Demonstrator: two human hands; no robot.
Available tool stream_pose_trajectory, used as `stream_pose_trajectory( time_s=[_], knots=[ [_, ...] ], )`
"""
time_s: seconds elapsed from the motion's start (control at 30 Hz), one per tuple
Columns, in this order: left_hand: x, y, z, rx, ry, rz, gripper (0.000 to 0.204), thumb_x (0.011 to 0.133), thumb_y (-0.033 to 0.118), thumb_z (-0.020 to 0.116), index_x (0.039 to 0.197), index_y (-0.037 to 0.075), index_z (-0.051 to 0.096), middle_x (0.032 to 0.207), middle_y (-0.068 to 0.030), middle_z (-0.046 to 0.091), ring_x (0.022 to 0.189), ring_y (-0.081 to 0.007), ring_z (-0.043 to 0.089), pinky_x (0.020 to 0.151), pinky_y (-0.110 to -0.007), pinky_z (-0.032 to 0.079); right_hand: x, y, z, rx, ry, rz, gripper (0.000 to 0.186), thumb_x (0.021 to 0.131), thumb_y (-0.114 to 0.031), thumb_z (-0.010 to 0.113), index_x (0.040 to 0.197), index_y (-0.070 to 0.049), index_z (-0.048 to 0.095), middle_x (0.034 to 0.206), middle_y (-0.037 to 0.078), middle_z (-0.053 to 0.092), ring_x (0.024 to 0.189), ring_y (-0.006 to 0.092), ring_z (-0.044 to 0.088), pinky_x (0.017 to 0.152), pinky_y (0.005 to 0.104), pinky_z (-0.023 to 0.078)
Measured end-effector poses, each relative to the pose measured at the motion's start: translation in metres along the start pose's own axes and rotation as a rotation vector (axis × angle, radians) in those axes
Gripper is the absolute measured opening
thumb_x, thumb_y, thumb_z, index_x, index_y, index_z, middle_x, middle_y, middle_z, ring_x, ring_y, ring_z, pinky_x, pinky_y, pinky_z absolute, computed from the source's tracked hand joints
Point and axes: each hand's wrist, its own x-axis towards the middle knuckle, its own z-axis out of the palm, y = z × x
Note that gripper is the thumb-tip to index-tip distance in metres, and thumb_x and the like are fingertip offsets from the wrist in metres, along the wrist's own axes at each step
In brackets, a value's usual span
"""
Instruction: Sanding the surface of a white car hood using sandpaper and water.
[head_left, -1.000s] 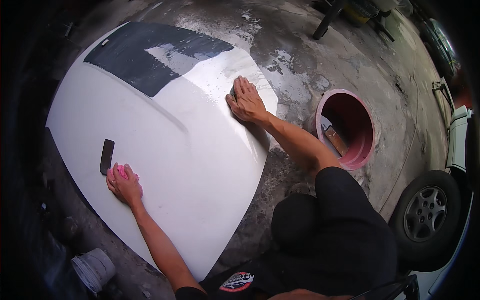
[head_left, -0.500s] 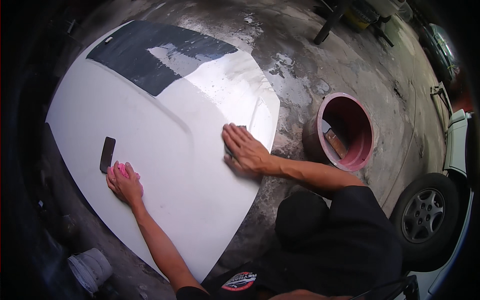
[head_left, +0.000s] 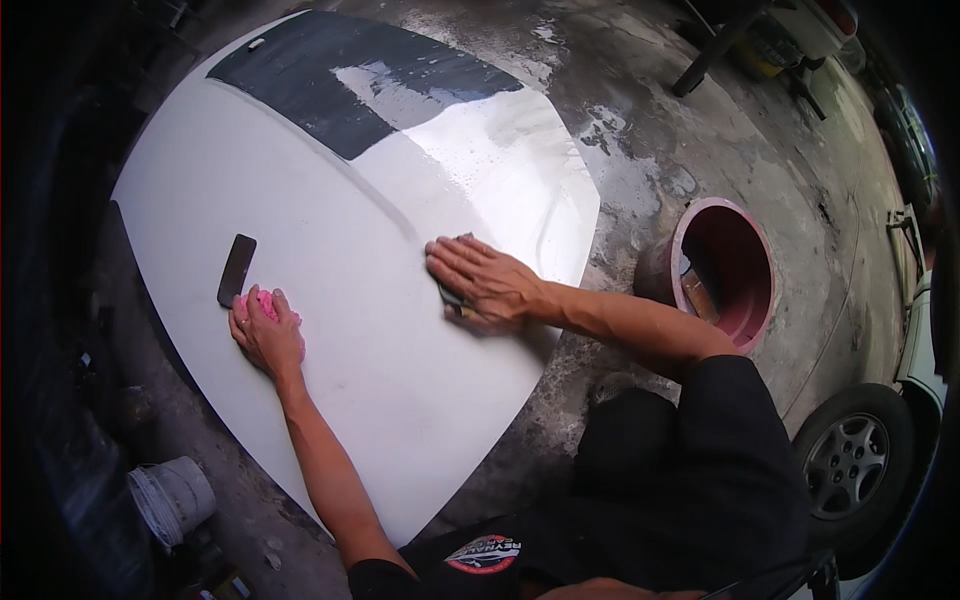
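**Attire check: black clothing, one coloured badge**

From where I stand, taking the head view as the dial, the person's shirt [head_left: 690, 525] is black cloth, occupying the area about five o'clock. The right sleeve [head_left: 738, 385], near four o'clock, is short, black and ends close to the elbow. The left sleeve [head_left: 385, 578], toward seven o'clock, matches in colour. At six o'clock the shirt front carries a rounded badge [head_left: 484, 568] in black, white and red, with pale lettering. Legwear [head_left: 625, 440], between four and five o'clock, is likewise black; its seams cannot be made out. Left hand [head_left: 270, 343] and right hand [head_left: 490, 285]: both ungloved, forearms bare.
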Motion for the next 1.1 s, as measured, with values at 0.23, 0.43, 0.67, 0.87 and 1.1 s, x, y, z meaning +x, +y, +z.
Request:
stream_pose_trajectory(
  time_s=[0.23, 0.43, 0.67, 0.87, 1.1],
  knots=[
    [-0.004, 0.002, -0.002, -0.015, -0.016, -0.062, 0.046, 0.093, 0.042, 0.061, 0.131, 0.014, 0.062, 0.148, -0.011, 0.044, 0.138, -0.0341, 0.033, 0.112, -0.047, 0.033, 0.039, 0.008, 0.001, 0.011, 0.144, 0.139, 0.074, 0.102, -0.046, 0.032, 0.149, 0.01, 0.024, 0.156, 0.03, 0.025, 0.149, 0.0392, 0.02, 0.124, 0.046, 0.011],
    [-0.002, 0.007, -0.007, 0.012, -0.047, -0.072, 0.046, 0.094, 0.04, 0.061, 0.132, 0.014, 0.061, 0.149, -0.0128, 0.043, 0.14, -0.0354, 0.031, 0.112, -0.047, 0.033, 0.086, 0.059, -0.012, 0.032, 0.311, 0.382, 0.072, 0.103, -0.046, 0.032, 0.145, 0.011, 0.029, 0.154, 0.031, 0.028, 0.146, 0.0421, 0.025, 0.122, 0.0471, 0.017],
    [-0.003, 0.009, -0.01, -0.015, -0.036, -0.048, 0.047, 0.094, 0.038, 0.061, 0.134, 0.013, 0.058, 0.149, -0.0142, 0.042, 0.14, -0.0365, 0.03, 0.112, -0.047, 0.033, 0.045, -0.003, -0.011, -0.045, -0.012, 0.074, 0.071, 0.103, -0.043, 0.029, 0.15, 0.009, 0.024, 0.157, 0.029, 0.024, 0.149, 0.0395, 0.018, 0.123, 0.0461, 0.011],
    [-0.002, 0.008, -0.01, -0.025, -0.022, -0.012, 0.045, 0.093, 0.034, 0.063, 0.131, 0.01, 0.06, 0.148, -0.0166, 0.044, 0.138, -0.0389, 0.033, 0.112, -0.048, 0.032, 0.175, 0.045, -0.01, -0.044, 0.247, 0.126, 0.072, 0.104, -0.046, 0.029, 0.149, 0.009, 0.026, 0.156, 0.03, 0.025, 0.148, 0.0399, 0.021, 0.123, 0.0462, 0.014],
    [-0.003, 0.009, -0.012, -0.051, -0.012, 0.0, 0.044, 0.093, 0.034, 0.063, 0.13, 0.009, 0.061, 0.146, -0.0183, 0.045, 0.137, -0.0404, 0.034, 0.112, -0.048, 0.032, 0.137, 0.03, -0.011, -0.048, 0.085, 0.125, 0.071, 0.104, -0.045, 0.028, 0.152, 0.006, 0.024, 0.159, 0.026, 0.021, 0.15, 0.0366, 0.017, 0.124, 0.0443, 0.012]
  ],
)
